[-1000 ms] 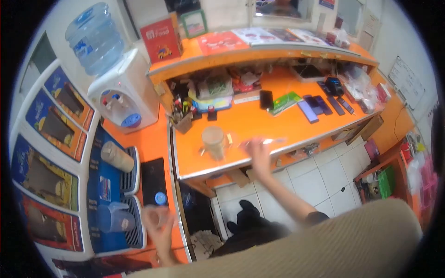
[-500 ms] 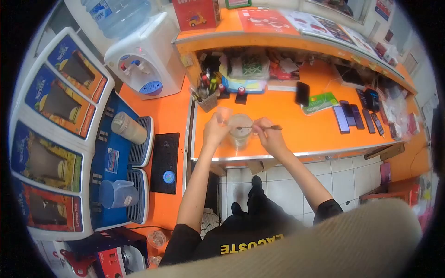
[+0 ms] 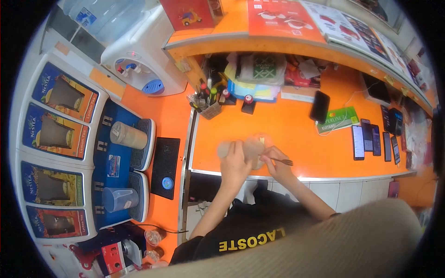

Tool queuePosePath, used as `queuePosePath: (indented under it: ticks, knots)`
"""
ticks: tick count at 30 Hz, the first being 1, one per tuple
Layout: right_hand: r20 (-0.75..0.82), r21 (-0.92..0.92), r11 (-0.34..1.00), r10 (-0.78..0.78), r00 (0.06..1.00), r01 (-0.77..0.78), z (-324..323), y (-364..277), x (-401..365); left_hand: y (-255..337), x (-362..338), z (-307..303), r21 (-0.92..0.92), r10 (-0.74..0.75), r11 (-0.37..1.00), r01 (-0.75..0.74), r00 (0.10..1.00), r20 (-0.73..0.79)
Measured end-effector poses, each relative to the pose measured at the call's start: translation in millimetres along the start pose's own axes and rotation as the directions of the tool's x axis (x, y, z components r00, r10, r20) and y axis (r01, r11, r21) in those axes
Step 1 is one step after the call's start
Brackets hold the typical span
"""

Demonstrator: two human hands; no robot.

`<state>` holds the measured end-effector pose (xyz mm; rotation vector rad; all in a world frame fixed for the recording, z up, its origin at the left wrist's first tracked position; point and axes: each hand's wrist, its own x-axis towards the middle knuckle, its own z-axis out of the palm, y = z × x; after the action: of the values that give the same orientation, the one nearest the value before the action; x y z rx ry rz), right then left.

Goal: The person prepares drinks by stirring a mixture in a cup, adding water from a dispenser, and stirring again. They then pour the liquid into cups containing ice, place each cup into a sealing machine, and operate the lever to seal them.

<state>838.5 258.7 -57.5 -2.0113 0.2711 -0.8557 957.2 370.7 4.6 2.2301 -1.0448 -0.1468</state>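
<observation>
My left hand point(image 3: 235, 166) is closed around a small clear plastic cup point(image 3: 224, 149), tipped toward the larger container beside it. That larger translucent container point(image 3: 253, 150) stands at the counter's near edge between my hands, its contents blurred. My right hand point(image 3: 276, 166) grips a brown fork point(image 3: 286, 161), its tined end pointing out to the right. The fork's other end is hidden near the container. Just behind the container lies a pale yellowish piece point(image 3: 262, 140) on something round and clear that I cannot make out.
Several phones point(image 3: 358, 142) lie on the orange counter point(image 3: 208, 139) at the right, near a green receipt book point(image 3: 340, 119). A pen basket point(image 3: 211, 110) and stamps point(image 3: 248, 104) stand at the back. A drink dispenser point(image 3: 102, 153) and water dispenser point(image 3: 160, 55) are at left.
My left hand has come down and closer to the larger container, tilting the small cup. My right hand has lowered, and the fork now slants downward to the right. The view has shifted.
</observation>
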Motion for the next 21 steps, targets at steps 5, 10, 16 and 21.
queuePosePath:
  ticks: [5,10,16,21]
  knots:
    - [-0.131,0.513,0.768,0.511,0.85,-0.383,7.3,28.5,-18.8,10.8,10.9,15.2,-0.016,-0.067,0.998,0.068,0.998,0.02]
    - [-0.112,0.701,0.557,0.704,0.702,-0.447,-3.6,44.2,-4.1,-0.2,24.2,14.0,-0.045,-0.098,0.994,0.097,0.995,-0.018]
    - [-0.092,0.73,0.549,0.669,0.737,-0.407,-16.8,30.6,26.7,-29.0,37.1,-11.4,-0.244,-0.236,0.946,0.211,0.968,-0.078]
    - [-0.106,0.735,0.581,0.608,0.787,-0.349,-18.7,24.7,57.3,-69.2,36.1,-19.6,-0.432,-0.31,0.873,0.224,0.941,-0.137]
